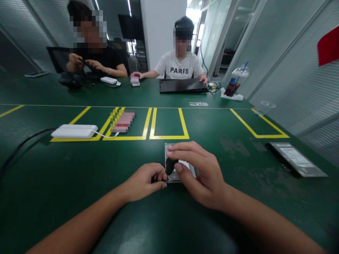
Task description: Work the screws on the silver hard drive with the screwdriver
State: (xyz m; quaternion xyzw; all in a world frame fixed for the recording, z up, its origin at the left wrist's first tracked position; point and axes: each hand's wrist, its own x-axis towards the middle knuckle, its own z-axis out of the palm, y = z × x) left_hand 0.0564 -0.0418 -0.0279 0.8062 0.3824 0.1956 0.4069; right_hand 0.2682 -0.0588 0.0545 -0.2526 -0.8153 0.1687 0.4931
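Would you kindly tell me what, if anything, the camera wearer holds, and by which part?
The right hand holds a dark tool by its handle; whether the left hand holds anything cannot be told.

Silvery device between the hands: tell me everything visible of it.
The silvery device looks metallic and rectangular, with a rounded outline by its near edge. It lies flat on the green table. The left hand is at its near-left corner; the right hand hides much of it, holding a dark tool over its left part. Tip contact is unclear.
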